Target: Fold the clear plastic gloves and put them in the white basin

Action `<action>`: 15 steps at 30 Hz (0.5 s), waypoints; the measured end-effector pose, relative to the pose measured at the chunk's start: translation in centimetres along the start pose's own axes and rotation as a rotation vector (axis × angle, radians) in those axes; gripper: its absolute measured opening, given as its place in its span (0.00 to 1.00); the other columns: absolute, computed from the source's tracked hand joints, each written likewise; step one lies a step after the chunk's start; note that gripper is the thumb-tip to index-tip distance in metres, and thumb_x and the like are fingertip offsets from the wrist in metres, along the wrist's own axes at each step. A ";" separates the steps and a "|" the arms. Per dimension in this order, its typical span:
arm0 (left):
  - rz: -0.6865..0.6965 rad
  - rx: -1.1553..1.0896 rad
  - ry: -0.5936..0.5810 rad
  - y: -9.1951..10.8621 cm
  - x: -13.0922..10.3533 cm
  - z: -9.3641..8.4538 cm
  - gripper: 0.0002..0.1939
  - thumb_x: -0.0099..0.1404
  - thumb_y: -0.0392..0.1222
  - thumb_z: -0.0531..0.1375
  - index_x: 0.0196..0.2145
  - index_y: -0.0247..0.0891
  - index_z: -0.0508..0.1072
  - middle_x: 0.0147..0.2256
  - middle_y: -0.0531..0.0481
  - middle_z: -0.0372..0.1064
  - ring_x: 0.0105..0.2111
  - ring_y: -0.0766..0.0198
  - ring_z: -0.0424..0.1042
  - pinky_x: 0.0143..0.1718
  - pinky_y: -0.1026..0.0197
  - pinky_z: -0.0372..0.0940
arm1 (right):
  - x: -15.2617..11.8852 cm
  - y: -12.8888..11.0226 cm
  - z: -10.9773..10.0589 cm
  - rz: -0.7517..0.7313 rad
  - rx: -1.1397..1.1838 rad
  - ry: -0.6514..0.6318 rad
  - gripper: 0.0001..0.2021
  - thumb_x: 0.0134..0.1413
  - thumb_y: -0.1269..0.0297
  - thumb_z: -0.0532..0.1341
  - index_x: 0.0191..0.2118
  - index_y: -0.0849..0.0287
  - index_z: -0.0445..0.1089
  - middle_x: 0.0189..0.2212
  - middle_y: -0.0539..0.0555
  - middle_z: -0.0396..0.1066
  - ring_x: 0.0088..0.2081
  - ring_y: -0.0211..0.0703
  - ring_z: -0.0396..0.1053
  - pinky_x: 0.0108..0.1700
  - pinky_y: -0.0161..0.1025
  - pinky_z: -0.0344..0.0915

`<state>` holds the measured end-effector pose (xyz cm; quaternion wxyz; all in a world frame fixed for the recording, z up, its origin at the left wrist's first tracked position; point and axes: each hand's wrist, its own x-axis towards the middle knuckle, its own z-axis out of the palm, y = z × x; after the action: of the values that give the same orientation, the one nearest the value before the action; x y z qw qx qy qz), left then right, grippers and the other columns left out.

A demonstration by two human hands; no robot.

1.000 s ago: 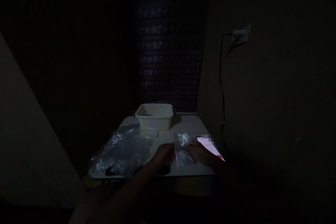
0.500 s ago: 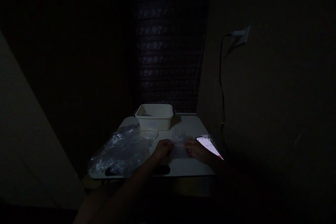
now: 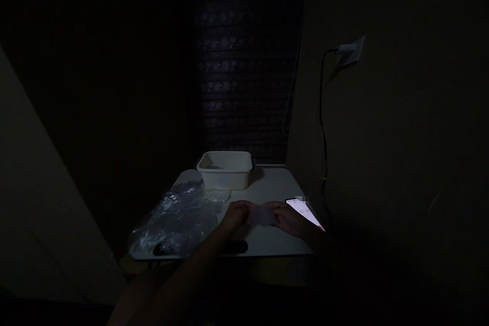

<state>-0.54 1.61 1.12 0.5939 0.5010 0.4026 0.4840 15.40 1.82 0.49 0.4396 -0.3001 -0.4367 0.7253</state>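
Between my two hands is a small, see-through plastic bag point(image 3: 263, 215), folded down to a compact rectangle; the dim light hides its details. My left hand point(image 3: 239, 214) grips its left edge with thumb and fingers closed. At the right edge, my right hand point(image 3: 284, 216) pinches it the same way. Both hands are over the front half of the white table point(image 3: 273, 242). A spread of shiny clear plastic bags point(image 3: 181, 219) lies to the left of my left hand.
A cream plastic basin point(image 3: 225, 178) with something thin inside stands at the table's back. Right of my right hand lies a lit phone point(image 3: 303, 212). A black cable point(image 3: 321, 112) hangs from a wall outlet point(image 3: 353, 51). Behind is a dark patterned blind point(image 3: 244, 66).
The upper part of the plastic bag, which stood out beyond my fingers, is now folded down, so the piece looks shorter. My hands have barely moved. Basin, phone and loose plastic are unchanged.
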 end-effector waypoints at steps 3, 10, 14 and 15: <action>-0.017 0.065 0.034 0.1 0.2 -0.1 0.06 0.41 0.34 0.50 0.18 0.32 0.66 0.13 0.55 0.59 0.13 0.72 0.57 0.16 0.68 0.52 | 0.2 0.3 -0.2 -0.008 -0.020 0.007 0.08 0.29 0.76 0.55 0.23 0.61 0.65 0.20 0.49 0.65 0.24 0.36 0.63 0.28 0.37 0.57; -0.067 0.342 0.115 -1.1 1.4 -1.4 0.06 0.41 0.32 0.50 0.12 0.33 0.65 0.10 0.55 0.55 0.13 0.70 0.57 0.17 0.67 0.52 | 0.5 0.9 -1.5 0.020 -0.211 0.181 0.09 0.32 0.71 0.55 0.28 0.61 0.64 0.24 0.52 0.66 0.26 0.39 0.64 0.29 0.41 0.58; 0.129 0.784 0.039 -1.5 1.0 -2.4 0.09 0.47 0.38 0.50 0.19 0.34 0.68 0.21 0.48 0.66 0.25 0.63 0.63 0.29 0.62 0.55 | 0.7 1.6 -3.4 -0.130 -0.674 0.435 0.12 0.37 0.67 0.51 0.33 0.60 0.64 0.31 0.55 0.66 0.34 0.44 0.62 0.35 0.43 0.57; 0.206 0.955 -0.013 -1.6 0.8 -2.4 0.11 0.49 0.40 0.49 0.24 0.35 0.69 0.26 0.46 0.67 0.30 0.61 0.63 0.32 0.61 0.55 | 0.7 1.8 -3.6 -0.185 -0.787 0.463 0.13 0.38 0.67 0.51 0.34 0.60 0.64 0.33 0.56 0.65 0.37 0.45 0.61 0.38 0.44 0.56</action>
<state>-2.43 2.79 -0.90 0.2492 0.7577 0.5241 0.2985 17.35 3.38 -2.75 0.4412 -0.5580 -0.5939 0.3758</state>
